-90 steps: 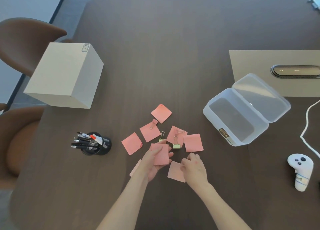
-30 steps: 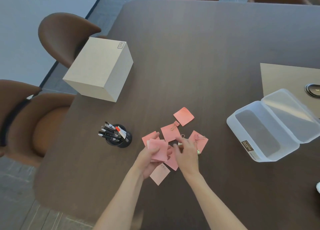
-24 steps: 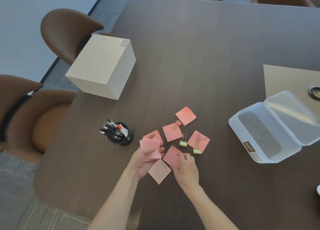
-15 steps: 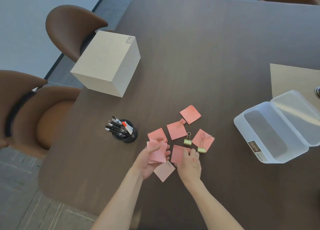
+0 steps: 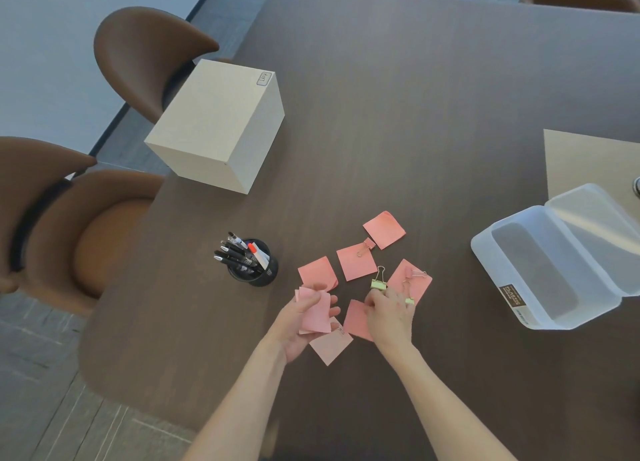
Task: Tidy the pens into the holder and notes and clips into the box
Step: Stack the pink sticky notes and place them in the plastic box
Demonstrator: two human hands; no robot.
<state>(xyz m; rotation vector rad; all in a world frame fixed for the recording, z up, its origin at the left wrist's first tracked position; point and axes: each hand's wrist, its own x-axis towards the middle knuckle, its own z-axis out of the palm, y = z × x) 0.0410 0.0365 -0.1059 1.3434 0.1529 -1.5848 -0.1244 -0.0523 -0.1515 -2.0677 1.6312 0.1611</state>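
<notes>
The left hand (image 5: 298, 325) pinches a small stack of notes (image 5: 314, 310) between thumb and fingers. The right hand (image 5: 389, 313) has fingers curled on a note (image 5: 356, 320) on the table (image 5: 415, 114); whether it grips, I cannot tell. Loose notes and clips (image 5: 378, 280) lie at 12 o'clock of the hands, the box (image 5: 547, 273) open at 3 o'clock, pens in the holder (image 5: 254, 270) at 10. The flat note may slide and not lift; the thin stack may slip.
</notes>
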